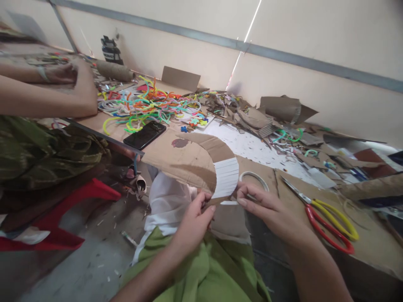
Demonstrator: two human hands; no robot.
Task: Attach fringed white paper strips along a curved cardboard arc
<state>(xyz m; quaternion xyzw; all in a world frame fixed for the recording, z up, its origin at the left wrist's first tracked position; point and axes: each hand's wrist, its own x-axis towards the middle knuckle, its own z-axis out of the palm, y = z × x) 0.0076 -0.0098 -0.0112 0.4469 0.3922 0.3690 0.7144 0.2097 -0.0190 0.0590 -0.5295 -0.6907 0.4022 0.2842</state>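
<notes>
A curved, crescent-like piece of brown cardboard (217, 147) hangs over the table's front edge above my lap. Narrow white strips (226, 178) lie side by side across part of its curve. My left hand (200, 212) pinches the cardboard's lower end between thumb and fingers. At the curve's right edge, my right hand (260, 205) is closed, with a short white strip (229, 203) at its fingertips. Just behind that hand lies a white ring (254, 179), perhaps a tape roll. Scissors (324, 218) with one red and one yellow handle rest farther right, blades partly apart.
Bright pipe cleaners (147, 102) lie heaped behind a black phone (145, 135). Cardboard scraps (248, 117) cover the back of the table. At left, another person's arms (63, 90) rest on the tabletop, above a red stool (63, 218). A cardboard tube (374, 186) lies at right.
</notes>
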